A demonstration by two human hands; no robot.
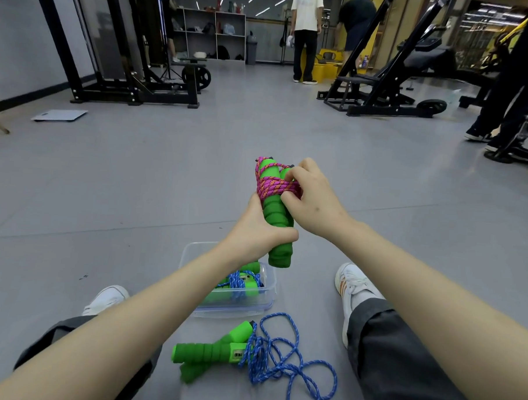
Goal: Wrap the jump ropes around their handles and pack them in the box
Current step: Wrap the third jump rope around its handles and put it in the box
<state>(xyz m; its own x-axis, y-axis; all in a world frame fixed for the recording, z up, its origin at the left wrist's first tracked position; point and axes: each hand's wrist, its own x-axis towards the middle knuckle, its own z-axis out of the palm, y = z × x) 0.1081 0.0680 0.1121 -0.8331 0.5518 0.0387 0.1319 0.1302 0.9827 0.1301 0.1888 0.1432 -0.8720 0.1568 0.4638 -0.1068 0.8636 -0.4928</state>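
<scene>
Grey gym floor [130, 194] throughout. Lower centre: clear box [269, 286] on floor, one blue-roped bundle [240, 285] inside. Left grip [255, 232] clenched round lower green handles [278, 224], upright above box. Pink rope [275, 186] wound about upper handles. Unwrapped blue jump rope [280, 362] on floor, bottom centre. Right grip [312, 199] pinching pink coils.

Both bare forearms [405, 266] reach forward. The left hand [255, 229] grips the paired green foam handles [278, 215] low down; the right hand [312, 199] pinches the pink braided rope [272, 186] wound above.
</scene>
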